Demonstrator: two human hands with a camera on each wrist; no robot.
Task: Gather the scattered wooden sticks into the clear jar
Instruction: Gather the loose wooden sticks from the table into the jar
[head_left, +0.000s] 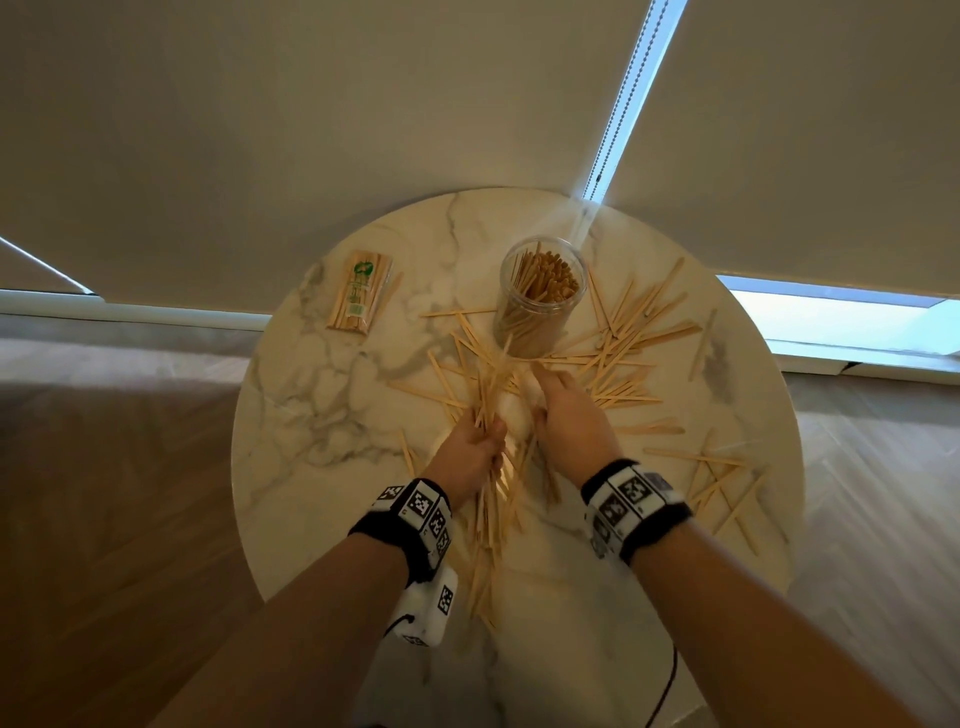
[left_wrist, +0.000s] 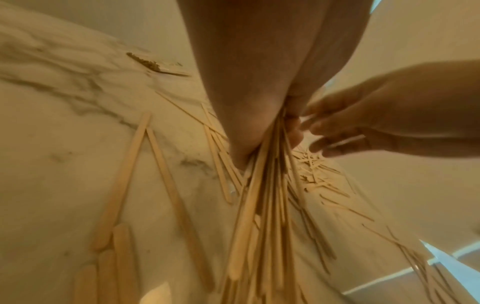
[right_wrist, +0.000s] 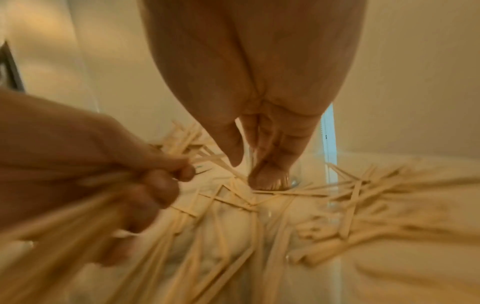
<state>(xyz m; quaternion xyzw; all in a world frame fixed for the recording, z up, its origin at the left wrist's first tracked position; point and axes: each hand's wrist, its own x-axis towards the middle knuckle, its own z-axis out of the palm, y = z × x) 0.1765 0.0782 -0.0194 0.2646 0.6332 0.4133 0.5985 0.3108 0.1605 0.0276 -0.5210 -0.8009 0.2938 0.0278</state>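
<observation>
A clear jar (head_left: 540, 304) stands upright at the back of the round marble table (head_left: 311, 426), partly filled with wooden sticks. Scattered sticks (head_left: 626, 358) lie fanned around its base and to the right. My left hand (head_left: 475, 444) grips a thick bundle of sticks (head_left: 491, 509) in its fist, just in front of the jar. In the left wrist view the bundle (left_wrist: 262, 205) runs down from the closed fingers. My right hand (right_wrist: 259, 164) holds nothing. Its straight fingers point down and touch loose sticks (right_wrist: 280, 192) near the jar's base.
A sealed packet of sticks (head_left: 361, 293) lies at the back left of the table. More loose sticks (head_left: 722, 478) are spread toward the right front edge. Window blinds hang behind the table, and wooden floor surrounds it.
</observation>
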